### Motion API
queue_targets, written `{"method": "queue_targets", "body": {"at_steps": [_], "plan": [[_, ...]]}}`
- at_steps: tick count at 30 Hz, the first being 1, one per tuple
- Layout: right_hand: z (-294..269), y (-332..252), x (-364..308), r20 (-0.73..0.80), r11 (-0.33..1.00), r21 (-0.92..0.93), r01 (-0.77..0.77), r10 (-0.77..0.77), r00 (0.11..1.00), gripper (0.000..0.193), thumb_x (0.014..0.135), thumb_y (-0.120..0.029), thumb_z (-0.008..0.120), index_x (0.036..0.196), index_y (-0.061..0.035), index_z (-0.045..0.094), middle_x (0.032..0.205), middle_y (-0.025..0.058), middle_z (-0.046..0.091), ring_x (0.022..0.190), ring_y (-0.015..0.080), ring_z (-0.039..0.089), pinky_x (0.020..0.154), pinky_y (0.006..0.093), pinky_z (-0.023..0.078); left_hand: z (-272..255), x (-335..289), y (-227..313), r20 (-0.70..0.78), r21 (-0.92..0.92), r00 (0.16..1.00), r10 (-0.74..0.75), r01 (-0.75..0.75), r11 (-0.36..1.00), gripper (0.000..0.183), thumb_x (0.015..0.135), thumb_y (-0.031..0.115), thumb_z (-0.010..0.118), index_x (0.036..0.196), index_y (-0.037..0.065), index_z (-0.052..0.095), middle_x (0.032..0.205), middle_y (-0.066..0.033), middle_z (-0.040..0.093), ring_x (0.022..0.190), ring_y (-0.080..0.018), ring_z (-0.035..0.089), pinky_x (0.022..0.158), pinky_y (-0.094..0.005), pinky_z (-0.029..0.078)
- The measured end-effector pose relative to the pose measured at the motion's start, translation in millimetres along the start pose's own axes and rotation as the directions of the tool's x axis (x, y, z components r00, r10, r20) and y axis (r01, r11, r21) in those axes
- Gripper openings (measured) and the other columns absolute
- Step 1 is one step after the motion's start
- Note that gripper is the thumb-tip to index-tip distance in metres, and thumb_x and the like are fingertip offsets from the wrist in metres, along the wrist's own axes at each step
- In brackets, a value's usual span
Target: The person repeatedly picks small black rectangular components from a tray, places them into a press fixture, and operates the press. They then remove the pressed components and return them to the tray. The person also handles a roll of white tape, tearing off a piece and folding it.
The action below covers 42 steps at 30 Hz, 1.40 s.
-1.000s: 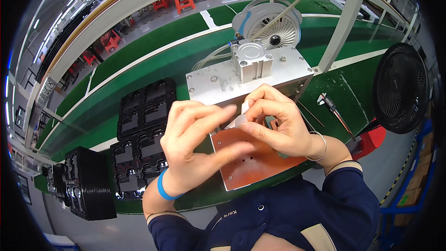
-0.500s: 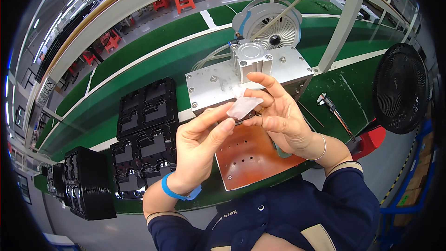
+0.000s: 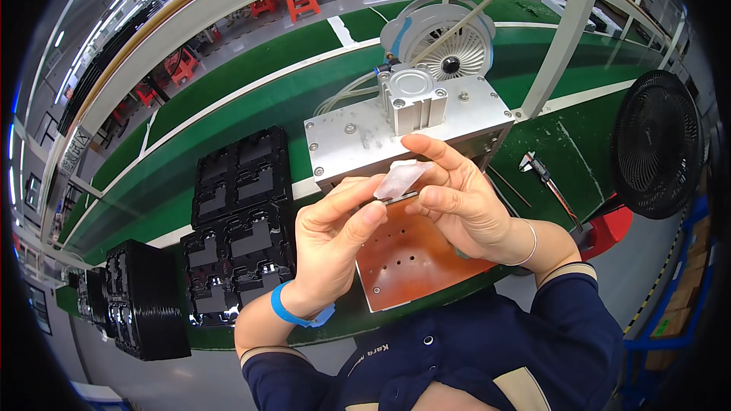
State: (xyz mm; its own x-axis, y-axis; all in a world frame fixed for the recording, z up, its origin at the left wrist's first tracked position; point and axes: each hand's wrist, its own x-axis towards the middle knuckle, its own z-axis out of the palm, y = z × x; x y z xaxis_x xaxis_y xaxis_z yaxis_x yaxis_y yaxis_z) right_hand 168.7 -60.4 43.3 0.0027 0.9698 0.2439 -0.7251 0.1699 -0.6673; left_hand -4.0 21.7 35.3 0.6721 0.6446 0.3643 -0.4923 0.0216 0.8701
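In front of the metal press, my two hands meet around a thin flat part [image 3: 400, 199] with a shiny edge, and a crumpled, translucent whitish film or cloth [image 3: 401, 180] covers its upper side. My left hand [image 3: 329, 227], with a blue wristband, pinches the part's left end between thumb and index finger. My right hand [image 3: 466, 205] is closed on the whitish sheet from the right, thumb bent in and index finger raised. Most of the part is hidden by the sheet and my fingers, so its kind does not show. Below lies an orange-brown plate with holes [image 3: 403, 278].
The silver press [image 3: 346, 154] with its cylinder block stands just beyond my hands. Black moulded trays [image 3: 228, 259] are at the left. A white fan [image 3: 449, 42] is behind the press, a black fan [image 3: 656, 144] at right. Calipers [image 3: 542, 175] lie on the green bench.
Both hands have shifted slightly, and the whitish sheet now stands more upright over the part. My right index finger has dropped a little. The things on the bench have not moved.
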Motion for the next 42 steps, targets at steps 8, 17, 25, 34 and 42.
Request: {"method": "queue_targets", "body": {"at_steps": [8, 17, 25, 34, 42], "plan": [[-0.6, 0.8, -1.2, -0.045, 1.0, -0.02, -0.02, 0.02, 0.999, 0.05, 0.09, -0.003, 0.064, 0.136, -0.0058, 0.048, 0.114, 0.0063, 0.067, 0.103, 0.01, 0.062, 0.088, 0.0253, 0.051, 4.1, 0.2, -0.2, -0.002, 0.011, 1.0, 0.014, -0.014, 1.0, 0.034, 0.091, 0.012, 0.066, 0.122, 0.0, 0.061, 0.115, -0.0098, 0.065, 0.099, -0.0161, 0.061, 0.081, -0.0306, 0.051], [-5.3, 3.3, -1.9, -0.041, 1.0, -0.011, -0.017, 0.016, 0.999, 0.046, 0.09, -0.004, 0.064, 0.133, -0.0076, 0.051, 0.108, 0.0046, 0.068, 0.099, 0.0089, 0.063, 0.081, 0.024, 0.052, 3.0, -0.1, -3.3, 0.023, 0.015, 0.999, 0.028, -0.029, 0.999, 0.032, 0.09, 0.011, 0.066, 0.121, 0.002, 0.063, 0.116, -0.0112, 0.063, 0.101, -0.0174, 0.06, 0.081, -0.0318, 0.052], [-13.9, 2.0, -2.7, 0.041, 0.995, 0.092, -0.037, 0.033, 0.999, 0.035, 0.089, -0.004, 0.065, 0.121, -0.0131, 0.053, 0.095, 0.0012, 0.066, 0.081, 0.0055, 0.06, 0.064, 0.0211, 0.048, 12.3, 4.8, 15.3, 0.088, 0.698, 0.918, 0.386, -0.334, 0.634, 0.044, 0.07, 0.006, 0.081, 0.111, 0.001, 0.067, 0.106, -0.0082, 0.067, 0.086, -0.0213, 0.06, 0.072, -0.0298, 0.051], [-3.3, 6.0, -0.5, 0.015, 1.0, -0.013, 0.028, -0.028, 0.999, 0.042, 0.085, 0.003, 0.066, 0.121, -0.0096, 0.048, 0.1, 0.0048, 0.065, 0.09, 0.0117, 0.064, 0.071, 0.0238, 0.055, 6.0, 4.3, 23.0, 0.302, 0.814, 0.808, 0.506, -0.495, 0.304, 0.062, 0.059, 0.049, 0.089, 0.088, 0.004, 0.058, 0.08, -0.0054, 0.056, 0.064, -0.0134, 0.045, 0.055, -0.0256, 0.037], [-1.9, 8.8, -1.3, 0.039, 0.975, -0.158, 0.159, -0.155, 0.987, 0.049, 0.081, 0.006, 0.069, 0.123, -0.0058, 0.048, 0.109, 0.0095, 0.065, 0.091, 0.0108, 0.063, 0.079, 0.0249, 0.053, 12.7, 8.9, 20.9, 0.317, 0.802, 0.778, 0.542, -0.525, 0.285, 0.023, 0.059, 0.002, 0.083, 0.078, 0.007, 0.071, 0.07, -0.002, 0.059, 0.061, -0.0179, 0.053, 0.052, -0.0268, 0.042]]}}
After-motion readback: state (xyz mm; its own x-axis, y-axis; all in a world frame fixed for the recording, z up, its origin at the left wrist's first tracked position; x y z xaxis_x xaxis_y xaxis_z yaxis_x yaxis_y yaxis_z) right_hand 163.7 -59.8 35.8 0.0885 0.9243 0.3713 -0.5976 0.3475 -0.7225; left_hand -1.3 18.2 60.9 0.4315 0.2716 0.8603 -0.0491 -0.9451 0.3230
